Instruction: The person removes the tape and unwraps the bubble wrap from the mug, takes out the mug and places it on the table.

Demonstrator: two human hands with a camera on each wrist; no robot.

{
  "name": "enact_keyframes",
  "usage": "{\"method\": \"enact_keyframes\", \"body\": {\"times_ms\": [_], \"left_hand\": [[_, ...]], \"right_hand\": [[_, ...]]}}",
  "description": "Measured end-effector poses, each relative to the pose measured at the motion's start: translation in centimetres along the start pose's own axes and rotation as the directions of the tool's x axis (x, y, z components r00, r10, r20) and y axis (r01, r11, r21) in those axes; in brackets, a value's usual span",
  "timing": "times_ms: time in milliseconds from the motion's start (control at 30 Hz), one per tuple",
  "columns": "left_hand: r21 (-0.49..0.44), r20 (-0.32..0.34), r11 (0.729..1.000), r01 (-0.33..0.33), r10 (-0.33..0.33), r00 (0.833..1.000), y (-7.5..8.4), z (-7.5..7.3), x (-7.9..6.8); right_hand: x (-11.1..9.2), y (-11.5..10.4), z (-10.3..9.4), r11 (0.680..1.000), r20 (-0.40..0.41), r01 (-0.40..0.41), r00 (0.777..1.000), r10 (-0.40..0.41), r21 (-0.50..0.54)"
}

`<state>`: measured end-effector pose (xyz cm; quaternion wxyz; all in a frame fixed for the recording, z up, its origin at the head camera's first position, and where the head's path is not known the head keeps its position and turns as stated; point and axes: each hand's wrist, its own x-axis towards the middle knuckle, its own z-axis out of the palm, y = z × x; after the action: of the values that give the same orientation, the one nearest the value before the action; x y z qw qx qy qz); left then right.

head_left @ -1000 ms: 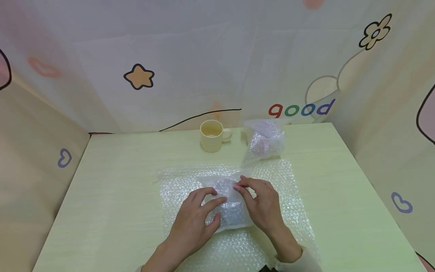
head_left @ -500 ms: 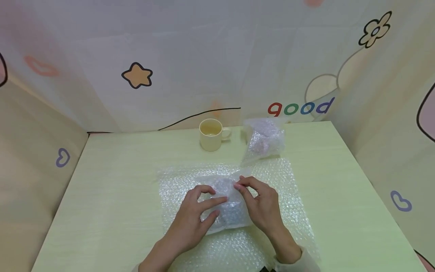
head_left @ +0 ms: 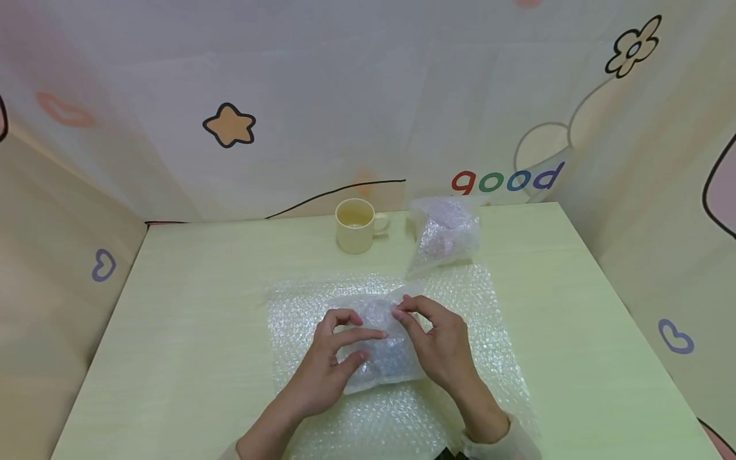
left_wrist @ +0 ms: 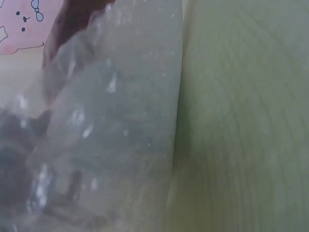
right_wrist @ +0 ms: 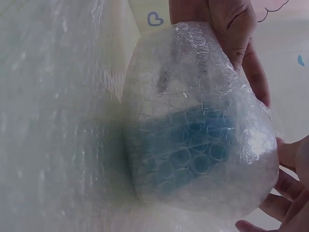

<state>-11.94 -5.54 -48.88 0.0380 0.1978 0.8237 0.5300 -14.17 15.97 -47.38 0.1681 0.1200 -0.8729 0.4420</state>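
On a flat sheet of bubble wrap (head_left: 397,415) lies a bubble-wrapped bundle (head_left: 386,358), with something blue inside showing through the plastic in the right wrist view. My left hand (head_left: 326,364) rests on the bundle's left side, fingers spread, one stretched straight across the top and the thumb apart near the front. At the upper right of the bundle my right hand (head_left: 443,342) pinches the wrap's loose edge between thumb and forefinger. Close up, the left wrist view shows mostly clear wrap (left_wrist: 130,106) hanging beside the tabletop.
A pale yellow mug (head_left: 354,227) stands at the back of the table (head_left: 190,332), its handle pointing right. To its right sits a second bubble-wrapped bundle (head_left: 447,230), pinkish inside. A printed curtain (head_left: 322,96) encloses the back and both sides.
My left hand has shifted slightly left and its thumb has moved up the bundle. The right hand keeps its pinch almost in place. The head view has tilted down slightly.
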Motion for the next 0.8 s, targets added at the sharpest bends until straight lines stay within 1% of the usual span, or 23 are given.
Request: {"method": "enact_keyframes", "body": {"times_ms": [133,200,333,400,500,600,800], "left_hand": [[-0.074,0.010,0.997,0.031,-0.030,1.000,-0.1,0.1,0.0],[-0.095,0.012,0.995,0.038,-0.037,0.999,-0.2,0.1,0.0],[-0.153,0.016,0.987,0.054,-0.052,0.999,0.0,0.2,0.0],[-0.155,0.017,0.986,0.054,-0.052,0.999,0.3,0.3,0.0],[-0.141,0.015,0.988,0.062,-0.061,0.998,0.7,0.4,0.0],[-0.116,0.009,0.991,0.066,-0.065,0.998,0.7,0.4,-0.1],[-0.132,-0.008,0.989,0.070,-0.072,0.997,0.5,0.3,-0.1]], "right_hand": [[0.0,0.1,-0.4,1.000,0.063,-0.001,0.998,0.001,0.004],[-0.1,0.2,-0.8,1.000,0.102,0.005,0.995,-0.006,0.011],[-0.2,0.3,-1.3,0.999,0.161,0.046,0.986,-0.045,-0.002],[-0.1,0.3,-1.3,0.998,0.176,0.066,0.982,-0.064,-0.006],[-0.1,0.4,-1.2,0.997,0.175,0.079,0.981,-0.077,-0.003],[-0.2,0.4,-1.0,0.997,0.150,0.078,0.986,-0.078,0.007],[-0.4,0.4,-0.4,0.999,0.102,0.031,0.994,-0.029,-0.019]]}}
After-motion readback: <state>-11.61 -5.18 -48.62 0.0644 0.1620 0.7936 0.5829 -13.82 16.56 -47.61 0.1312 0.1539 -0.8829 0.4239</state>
